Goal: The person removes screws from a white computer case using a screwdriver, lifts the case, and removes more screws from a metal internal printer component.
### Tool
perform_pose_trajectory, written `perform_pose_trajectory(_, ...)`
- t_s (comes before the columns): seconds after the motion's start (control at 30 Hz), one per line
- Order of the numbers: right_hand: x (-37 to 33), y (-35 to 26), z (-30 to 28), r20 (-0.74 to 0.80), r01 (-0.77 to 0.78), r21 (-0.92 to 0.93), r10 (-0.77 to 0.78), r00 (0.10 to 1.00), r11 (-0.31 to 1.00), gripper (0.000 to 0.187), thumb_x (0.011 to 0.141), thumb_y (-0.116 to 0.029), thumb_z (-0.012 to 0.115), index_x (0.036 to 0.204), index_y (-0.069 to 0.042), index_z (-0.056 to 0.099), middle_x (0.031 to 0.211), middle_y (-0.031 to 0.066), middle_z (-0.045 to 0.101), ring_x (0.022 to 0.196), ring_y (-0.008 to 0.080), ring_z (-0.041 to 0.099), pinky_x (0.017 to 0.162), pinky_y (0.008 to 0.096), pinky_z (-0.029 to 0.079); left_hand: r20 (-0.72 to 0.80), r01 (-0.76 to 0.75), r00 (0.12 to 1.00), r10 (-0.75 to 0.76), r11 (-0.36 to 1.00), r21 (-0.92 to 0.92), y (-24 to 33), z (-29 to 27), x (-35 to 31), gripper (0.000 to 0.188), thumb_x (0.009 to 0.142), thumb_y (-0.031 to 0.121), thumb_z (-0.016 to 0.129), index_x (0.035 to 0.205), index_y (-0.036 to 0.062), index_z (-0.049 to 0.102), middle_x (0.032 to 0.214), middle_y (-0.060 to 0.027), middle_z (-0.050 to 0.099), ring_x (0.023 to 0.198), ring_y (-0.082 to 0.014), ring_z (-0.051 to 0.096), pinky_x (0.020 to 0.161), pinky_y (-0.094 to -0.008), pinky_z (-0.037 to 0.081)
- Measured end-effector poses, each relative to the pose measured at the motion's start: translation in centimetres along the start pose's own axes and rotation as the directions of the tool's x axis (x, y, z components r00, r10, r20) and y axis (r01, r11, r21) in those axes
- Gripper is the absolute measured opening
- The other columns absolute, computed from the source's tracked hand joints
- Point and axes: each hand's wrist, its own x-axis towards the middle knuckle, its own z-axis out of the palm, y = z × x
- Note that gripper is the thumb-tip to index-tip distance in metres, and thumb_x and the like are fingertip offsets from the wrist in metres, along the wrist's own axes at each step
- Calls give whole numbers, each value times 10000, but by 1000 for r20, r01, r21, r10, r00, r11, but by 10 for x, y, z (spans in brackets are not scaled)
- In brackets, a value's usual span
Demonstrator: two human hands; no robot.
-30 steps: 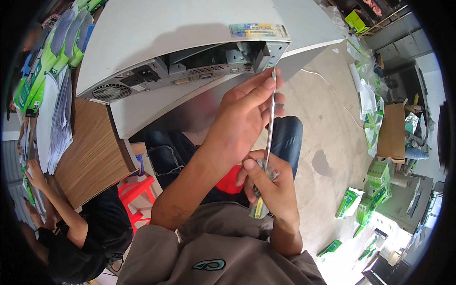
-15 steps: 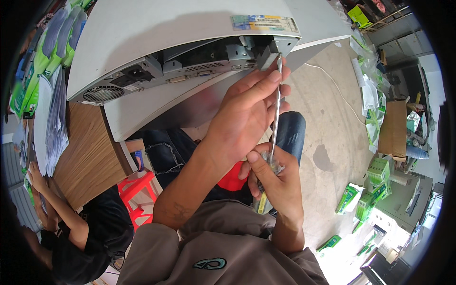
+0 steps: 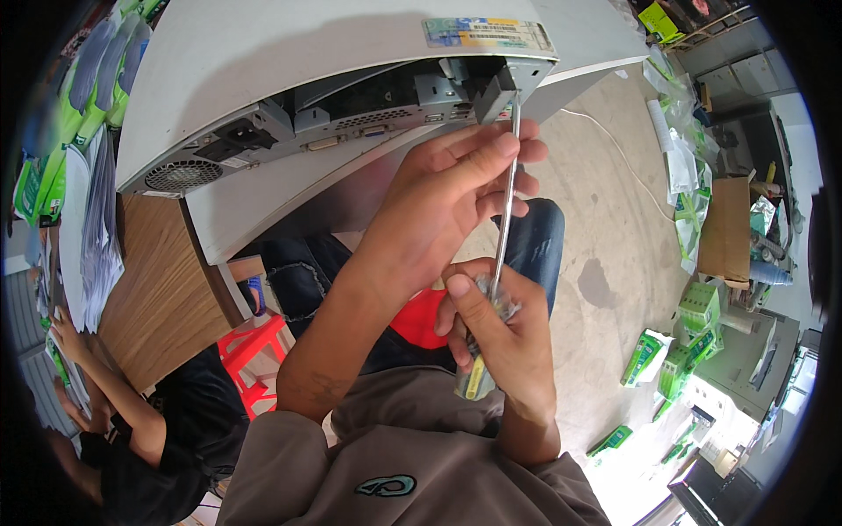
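Observation:
A screwdriver (image 3: 505, 219) with a long metal shaft and a clear handle with a yellow strip points up at the rear corner of a light grey computer case (image 3: 289, 53). My right hand (image 3: 510, 337) is wrapped round its handle. My left hand (image 3: 430, 215) has the shaft between thumb and fingers near the tip, just below the case. Beside the tip, a grey metal bracket (image 3: 496, 95) sticks out of the case's rear opening. The tip meets the case's corner edge; any screw there is too small to make out.
The case lies on a pale desk, beside a wood-grain table (image 3: 158, 272). At left, a person in black (image 3: 175, 430) handles papers near a red plastic stool (image 3: 252, 359). Green packages (image 3: 647, 358) and a cardboard box (image 3: 726, 230) are at right. A white cable (image 3: 623, 162) crosses the floor.
The case and bracket shift slightly left and up in view. My right hand has moved a little left with the screwdriver handle, while my left hand stays by the shaft.

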Motion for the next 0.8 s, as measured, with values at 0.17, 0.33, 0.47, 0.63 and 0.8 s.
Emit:
perform_pose_trajectory(0.17,1,0,3,24,2,45,-3,1000,999,237,1041,-196,562,1083,29,626,718,55,626,500,75,551,425,215,408,162,93,982,-101,994,59,2,-9,-9,344,1031,198,549,1288,-29,569,1012,-89,634,831,-164,644,710,-283,549)
perform_pose_trajectory(0.33,-1,0,5,100,21,145,-36,994,989,196,1029,-134,571,1121,31,620,812,84,641,569,97,597,476,231,473,130,90,987,-97,994,60,2,-11,-10,297,1026,163,550,1242,-40,566,941,-72,596,725,-163,631,614,-291,538)
perform_pose_trajectory(0.47,-14,30,10,91,160,287,-193,977,945,435,984,-83,629,1367,-2,438,1091,135,602,861,162,647,758,291,545,157,13,987,-31,994,113,0,-18,-7,281,1016,148,566,1226,-38,577,923,-64,589,672,-160,613,601,-279,511)
perform_pose_trajectory(0.63,-53,81,25,62,103,252,-122,991,962,666,976,-72,634,1506,-61,231,1265,141,515,1085,169,584,879,317,531,124,-48,992,28,987,155,-1,-18,-7,266,1001,163,596,1173,-39,621,901,-75,619,670,-172,616,641,-276,511)
perform_pose_trajectory(0.8,-54,89,36,-80,138,237,-122,989,962,629,999,-61,588,1513,-64,225,1152,115,559,934,129,588,712,267,535,49,-16,999,-8,875,484,28,6,-24,308,981,171,633,1201,-45,633,973,-125,704,788,-190,689,719,-270,536)
